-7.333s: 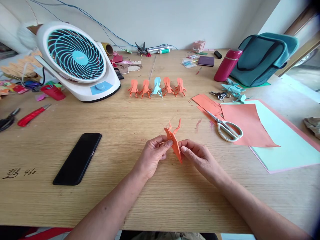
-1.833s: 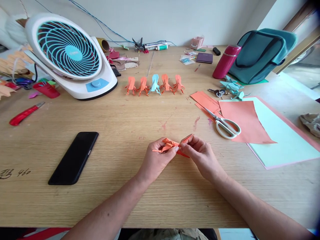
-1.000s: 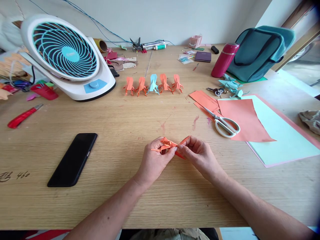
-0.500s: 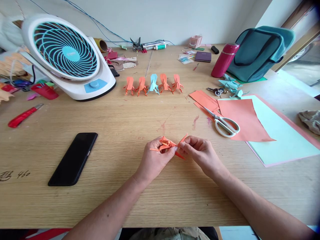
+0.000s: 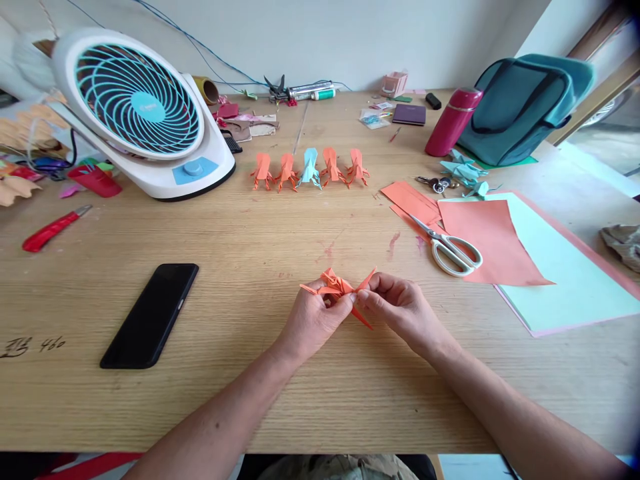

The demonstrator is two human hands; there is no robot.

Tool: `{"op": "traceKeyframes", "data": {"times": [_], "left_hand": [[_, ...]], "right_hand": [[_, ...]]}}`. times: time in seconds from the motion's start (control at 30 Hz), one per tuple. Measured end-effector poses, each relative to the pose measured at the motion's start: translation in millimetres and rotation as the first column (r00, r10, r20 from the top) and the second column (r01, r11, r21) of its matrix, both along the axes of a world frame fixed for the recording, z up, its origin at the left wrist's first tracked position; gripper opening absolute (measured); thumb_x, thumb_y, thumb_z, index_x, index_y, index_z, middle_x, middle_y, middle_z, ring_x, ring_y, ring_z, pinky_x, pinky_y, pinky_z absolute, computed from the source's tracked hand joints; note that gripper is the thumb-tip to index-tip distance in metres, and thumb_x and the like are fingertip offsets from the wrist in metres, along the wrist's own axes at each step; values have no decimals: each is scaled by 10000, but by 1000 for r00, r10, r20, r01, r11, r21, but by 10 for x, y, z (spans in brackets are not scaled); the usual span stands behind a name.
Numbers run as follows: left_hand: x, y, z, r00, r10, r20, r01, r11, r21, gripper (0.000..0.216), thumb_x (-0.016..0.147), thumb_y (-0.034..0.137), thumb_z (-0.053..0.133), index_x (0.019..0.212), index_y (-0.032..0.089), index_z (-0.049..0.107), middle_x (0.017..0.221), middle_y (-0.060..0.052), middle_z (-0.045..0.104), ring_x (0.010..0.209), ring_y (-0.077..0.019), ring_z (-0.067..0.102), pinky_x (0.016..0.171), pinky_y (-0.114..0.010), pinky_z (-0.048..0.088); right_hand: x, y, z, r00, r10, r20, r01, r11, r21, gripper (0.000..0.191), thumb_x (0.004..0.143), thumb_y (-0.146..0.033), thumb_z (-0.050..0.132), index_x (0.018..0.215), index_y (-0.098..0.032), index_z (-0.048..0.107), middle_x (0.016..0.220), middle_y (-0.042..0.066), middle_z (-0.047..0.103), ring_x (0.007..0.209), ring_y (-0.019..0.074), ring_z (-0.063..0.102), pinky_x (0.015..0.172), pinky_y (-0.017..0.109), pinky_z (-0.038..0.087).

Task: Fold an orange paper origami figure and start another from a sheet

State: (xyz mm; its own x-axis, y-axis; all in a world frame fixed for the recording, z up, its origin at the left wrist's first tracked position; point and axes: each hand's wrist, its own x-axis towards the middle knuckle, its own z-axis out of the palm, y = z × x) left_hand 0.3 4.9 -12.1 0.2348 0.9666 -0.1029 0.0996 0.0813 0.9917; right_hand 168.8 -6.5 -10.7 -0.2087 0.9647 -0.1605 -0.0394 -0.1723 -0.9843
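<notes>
An orange origami figure with several thin pointed flaps is held between both hands above the front middle of the table. My left hand is closed around its left side, thumb pressed near the centre. Thumb and fingertips of my right hand pinch the figure's right end, where one flap points up and another points down toward me. Fingers hide part of the folds. Farther back stands a row of several folded paper insects, orange ones and one light blue one.
White scissors lie on orange paper and a pale green sheet at right. A black phone, a red cutter and a fan are at left. Behind the paper stand a pink bottle and a teal bag.
The origami figure has turned slightly in my fingers, its lower flap now reaching farther down. Both hands keep their grip. The whole view has shifted a little.
</notes>
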Motion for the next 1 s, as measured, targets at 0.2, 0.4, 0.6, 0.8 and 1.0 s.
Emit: {"op": "traceKeyframes", "data": {"times": [0.2,0.4,0.6,0.8,1.0], "left_hand": [[-33,30,28,987,-15,160,41,986,-160,275,765,393,764,746,128,689,629,26,511,532,-71,408,456,-202,329],[-55,31,44,978,-53,202,87,983,-164,300,741,392,807,770,137,652,706,18,577,554,-58,435,471,-183,371],[-64,41,20,984,-105,141,123,984,-129,333,727,386,829,731,155,588,626,58,512,521,-54,425,446,-171,390],[-74,60,40,939,-136,315,191,970,-152,298,760,353,816,932,146,690,817,-8,640,726,-101,565,539,-169,498],[-58,84,19,944,-50,326,98,986,-131,218,778,324,788,866,137,722,756,-6,617,661,-93,551,492,-162,480]], "right_hand": [[17,-4,-51,999,50,8,-49,999,-23,383,784,-512,767,757,-168,602,623,-40,496,535,83,359,492,233,274],[9,9,-35,997,76,-10,-76,997,-9,382,805,-517,749,772,-167,600,664,-21,520,583,97,397,522,238,286],[6,-7,-56,998,61,22,-61,998,-6,437,793,-578,739,757,-174,575,623,-34,475,547,90,334,501,244,248],[-5,-12,-79,996,-64,67,62,997,39,474,816,-640,678,765,-187,548,662,-16,492,588,112,381,536,259,297],[-36,-24,-34,995,-99,-2,99,995,12,468,794,-624,711,753,-192,535,619,-33,479,534,96,350,490,247,277]]}}
